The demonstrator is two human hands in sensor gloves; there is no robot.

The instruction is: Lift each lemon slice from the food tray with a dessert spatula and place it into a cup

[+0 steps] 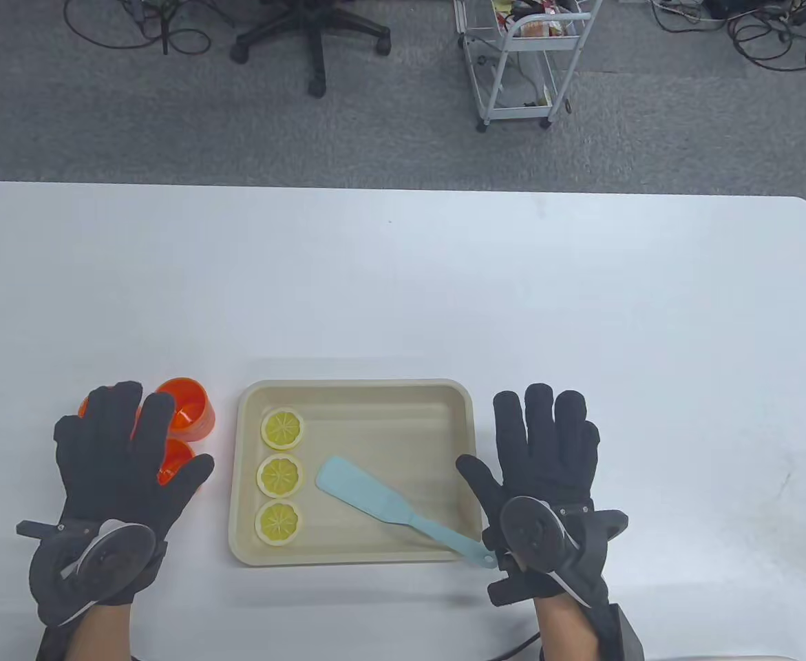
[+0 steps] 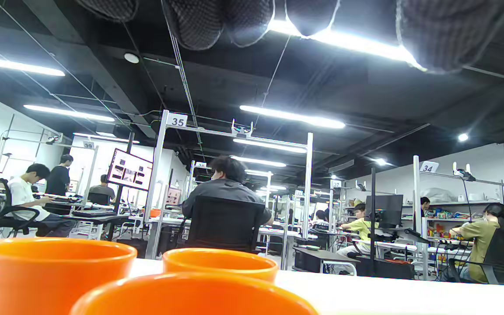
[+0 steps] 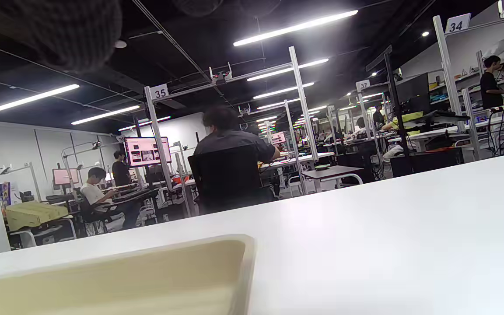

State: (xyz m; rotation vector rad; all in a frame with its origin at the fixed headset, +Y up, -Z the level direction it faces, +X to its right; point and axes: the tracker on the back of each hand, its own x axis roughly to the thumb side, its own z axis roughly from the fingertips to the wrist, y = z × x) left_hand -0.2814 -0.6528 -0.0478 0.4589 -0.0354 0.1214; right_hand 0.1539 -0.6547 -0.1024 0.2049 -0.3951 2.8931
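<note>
— At the table's left end, what does the left hand [image 1: 124,451] do?
— It hovers flat over the orange cups [image 1: 186,410], fingers straight and spread, holding nothing. Three rims [image 2: 217,262] crowd the left wrist view, so the cups stand clustered just beside the tray, likely so each slice has a short trip.

— And the tray?
— The beige food tray [image 1: 458,406] sits between the hands. Three lemon slices [image 1: 280,476] lie in a column along its left side, flat, pale yellow with white rims, near one another; whether they touch is hard to tell. None is in a cup yet.

— Where is the tool?
— The light-blue dessert spatula [image 1: 365,492] lies slanted in the tray, blade near the middle slice, handle crossing the near right corner toward the right hand [image 1: 547,441]; probably left so for an easy pickup.

— Does that hand grasp it?
— No. It is spread flat just right of the tray, fingers straight, empty; the handle's tip ends by its wrist tracker [image 1: 532,533].
</note>
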